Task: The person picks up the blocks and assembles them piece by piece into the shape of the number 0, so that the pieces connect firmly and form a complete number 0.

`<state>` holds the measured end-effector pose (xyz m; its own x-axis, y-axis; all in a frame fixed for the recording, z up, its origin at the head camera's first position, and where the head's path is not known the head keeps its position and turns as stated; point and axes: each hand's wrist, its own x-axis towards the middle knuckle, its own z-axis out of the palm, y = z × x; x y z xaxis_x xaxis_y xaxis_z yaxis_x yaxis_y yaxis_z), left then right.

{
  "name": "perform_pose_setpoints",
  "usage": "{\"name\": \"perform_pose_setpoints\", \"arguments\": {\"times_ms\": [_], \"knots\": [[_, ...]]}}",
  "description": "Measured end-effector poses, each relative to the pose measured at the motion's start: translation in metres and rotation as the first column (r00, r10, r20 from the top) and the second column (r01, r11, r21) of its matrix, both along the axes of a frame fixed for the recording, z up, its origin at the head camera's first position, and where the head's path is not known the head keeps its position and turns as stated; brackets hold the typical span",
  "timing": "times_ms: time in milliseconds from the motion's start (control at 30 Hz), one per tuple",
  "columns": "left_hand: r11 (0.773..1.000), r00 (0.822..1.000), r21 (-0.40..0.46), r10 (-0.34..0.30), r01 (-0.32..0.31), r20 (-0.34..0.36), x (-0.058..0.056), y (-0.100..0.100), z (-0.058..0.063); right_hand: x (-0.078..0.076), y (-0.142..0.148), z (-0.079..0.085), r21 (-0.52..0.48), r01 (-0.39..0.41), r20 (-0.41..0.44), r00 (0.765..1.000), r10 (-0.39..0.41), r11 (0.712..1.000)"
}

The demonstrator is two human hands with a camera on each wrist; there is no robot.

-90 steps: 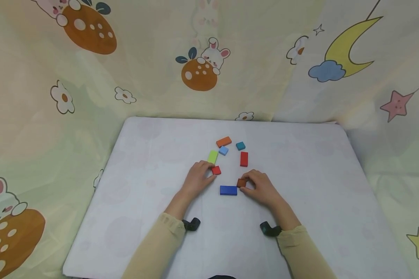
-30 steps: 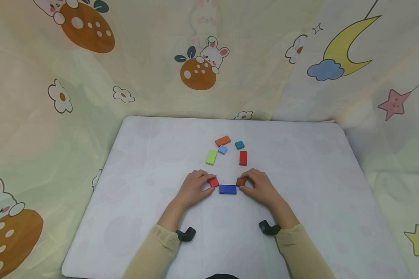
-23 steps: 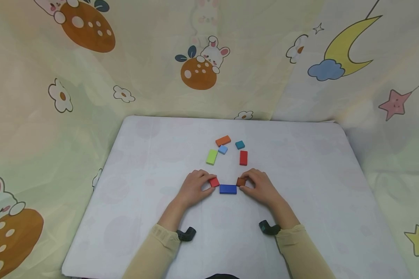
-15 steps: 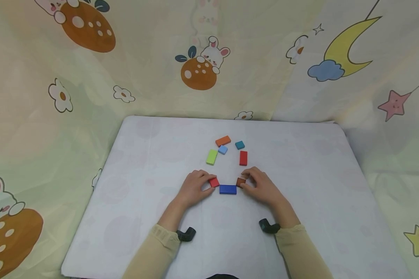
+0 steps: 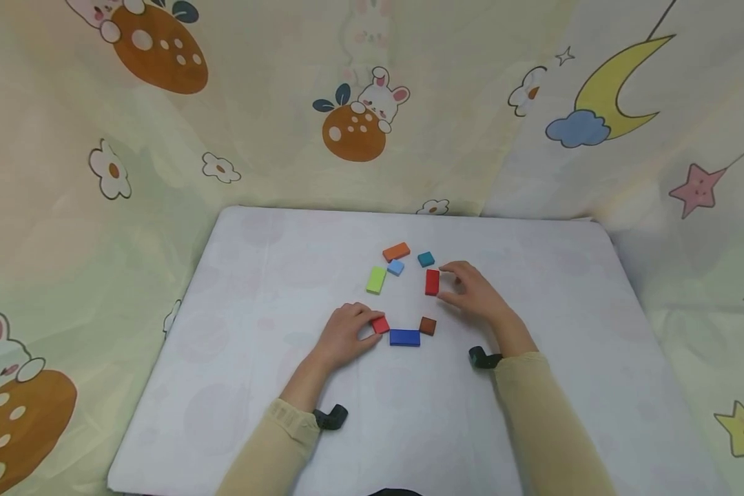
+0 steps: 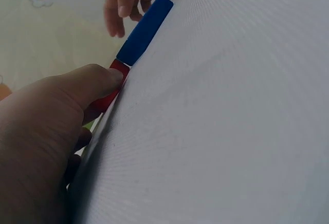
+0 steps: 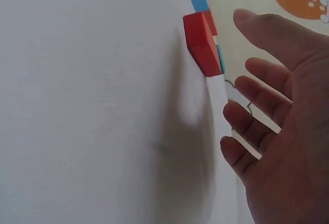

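My left hand [image 5: 346, 332] pinches a small red block [image 5: 380, 324] between thumb and fingers on the white table. The block's corner sits right at the left end of a long blue block [image 5: 405, 337], as the left wrist view also shows. A small brown block [image 5: 428, 326] lies at the blue block's right end, free of any hand. Beside a long red block [image 5: 432, 282] is my right hand [image 5: 476, 295], thumb and fingers spread apart. In the right wrist view those fingers hold nothing, with the long red block [image 7: 201, 44] standing just off the thumb tip.
Farther back lie a light green block [image 5: 376, 280], a light blue block [image 5: 395, 267], an orange block [image 5: 396, 251] and a teal block [image 5: 426, 259]. The white table [image 5: 273, 275] ends at a patterned cloth [image 5: 273, 124] behind and at both sides.
The left hand brought the small red block down to the blue block's left end, then stayed still. My right hand let go of the brown block and moved back to the long red block.
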<state>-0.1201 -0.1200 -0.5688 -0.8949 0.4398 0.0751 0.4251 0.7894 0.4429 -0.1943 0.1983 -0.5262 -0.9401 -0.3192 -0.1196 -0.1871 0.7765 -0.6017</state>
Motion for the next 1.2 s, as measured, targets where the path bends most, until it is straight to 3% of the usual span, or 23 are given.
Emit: {"name": "perform_pose_setpoints", "arguments": {"times_ms": [367,900,1200], "knots": [[1.0,1.0,-0.003,-0.005,0.005,-0.013,-0.002,0.001,-0.001,-0.02,-0.001,-0.004,0.052,-0.06,0.048,0.997,0.057,0.997],[1.0,1.0,0.006,-0.006,0.006,-0.007,-0.001,0.0,-0.001,-0.021,-0.003,-0.012,0.055,-0.028,0.081,0.996,0.024,0.998],[1.0,1.0,0.004,-0.005,0.005,-0.006,-0.001,-0.001,-0.002,-0.014,-0.004,-0.01,0.018,-0.086,0.109,0.99,0.084,0.996]]}}
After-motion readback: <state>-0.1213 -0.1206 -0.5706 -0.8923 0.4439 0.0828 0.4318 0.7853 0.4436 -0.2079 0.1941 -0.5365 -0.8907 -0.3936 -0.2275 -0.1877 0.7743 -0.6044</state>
